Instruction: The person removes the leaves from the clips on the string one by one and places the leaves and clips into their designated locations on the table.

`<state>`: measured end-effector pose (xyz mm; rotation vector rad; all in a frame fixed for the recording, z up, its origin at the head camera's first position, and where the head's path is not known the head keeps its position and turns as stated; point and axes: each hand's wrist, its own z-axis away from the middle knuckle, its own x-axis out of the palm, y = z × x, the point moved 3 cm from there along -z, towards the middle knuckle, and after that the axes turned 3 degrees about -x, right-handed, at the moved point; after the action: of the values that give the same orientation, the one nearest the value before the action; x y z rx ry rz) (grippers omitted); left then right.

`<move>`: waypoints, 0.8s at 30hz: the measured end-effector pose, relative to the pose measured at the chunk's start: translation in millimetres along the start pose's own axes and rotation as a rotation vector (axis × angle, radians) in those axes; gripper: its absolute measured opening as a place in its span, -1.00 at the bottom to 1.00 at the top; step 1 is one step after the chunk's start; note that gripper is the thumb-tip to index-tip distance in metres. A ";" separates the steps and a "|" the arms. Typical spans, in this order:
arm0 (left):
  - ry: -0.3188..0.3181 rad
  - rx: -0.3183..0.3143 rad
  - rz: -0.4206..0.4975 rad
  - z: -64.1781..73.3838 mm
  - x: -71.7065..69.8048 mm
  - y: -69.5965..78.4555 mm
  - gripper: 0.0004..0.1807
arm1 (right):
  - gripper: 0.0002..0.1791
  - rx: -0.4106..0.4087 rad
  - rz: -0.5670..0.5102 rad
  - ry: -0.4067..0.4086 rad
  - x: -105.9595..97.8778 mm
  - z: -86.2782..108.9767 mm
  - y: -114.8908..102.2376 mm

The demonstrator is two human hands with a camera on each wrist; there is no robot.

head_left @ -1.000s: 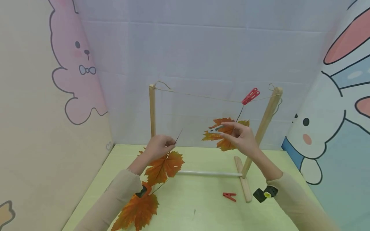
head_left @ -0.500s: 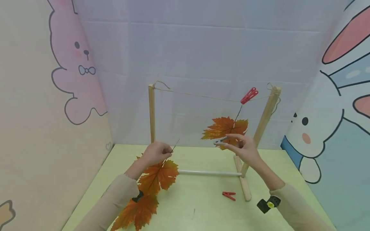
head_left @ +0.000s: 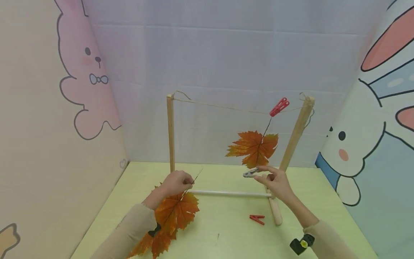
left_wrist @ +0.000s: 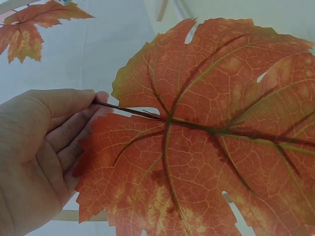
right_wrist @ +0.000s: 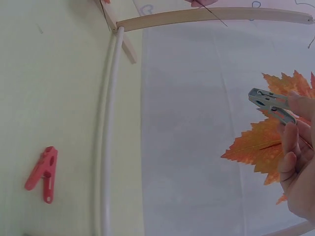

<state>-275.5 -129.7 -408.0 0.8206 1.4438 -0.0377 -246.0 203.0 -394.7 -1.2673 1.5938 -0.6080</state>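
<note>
Both hands (head_left: 176, 182) (head_left: 277, 182) lowered, gray clothespin (head_left: 250, 174) and held leaf (head_left: 178, 211) with them.

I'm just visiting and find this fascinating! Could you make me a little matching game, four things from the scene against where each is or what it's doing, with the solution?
1. Grey clip
2. White rod
3. Left hand
4. String

A. Bears a red clip
B. Pinches the stem of an orange leaf
C. Runs low between the wooden posts
D. Is held in the right hand

Pairs: 1-D, 2-C, 3-B, 4-A
</note>
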 end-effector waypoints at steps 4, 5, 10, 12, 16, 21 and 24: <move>-0.015 0.046 -0.020 2.3 9.7 -2.6 -0.93 | -0.65 0.057 0.003 0.010 1.4 10.8 -1.9; -0.022 0.049 -0.023 3.1 11.9 -3.4 -0.94 | -0.65 0.071 0.012 0.021 1.2 12.5 -0.4; -0.053 0.032 -0.010 7.2 22.9 -7.8 -0.94 | -0.67 0.113 0.055 0.061 -0.5 18.1 7.7; -0.066 0.029 0.002 9.2 26.7 -8.2 -0.94 | -0.67 0.125 0.058 0.070 -0.5 20.0 13.9; -0.096 0.009 0.023 13.1 34.0 -8.5 -0.94 | -0.66 0.124 0.032 0.075 1.4 23.4 32.0; -0.109 -0.013 0.036 14.4 42.2 -9.7 -0.95 | -0.65 0.128 0.015 0.079 4.3 25.4 58.6; -0.119 -0.021 0.050 14.5 46.0 -11.1 -0.96 | -0.65 0.142 0.008 0.074 6.1 26.8 65.5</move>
<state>-260.5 -124.8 -454.9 0.8231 1.3096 -0.0332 -250.7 224.0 -462.4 -1.1443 1.5861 -0.7570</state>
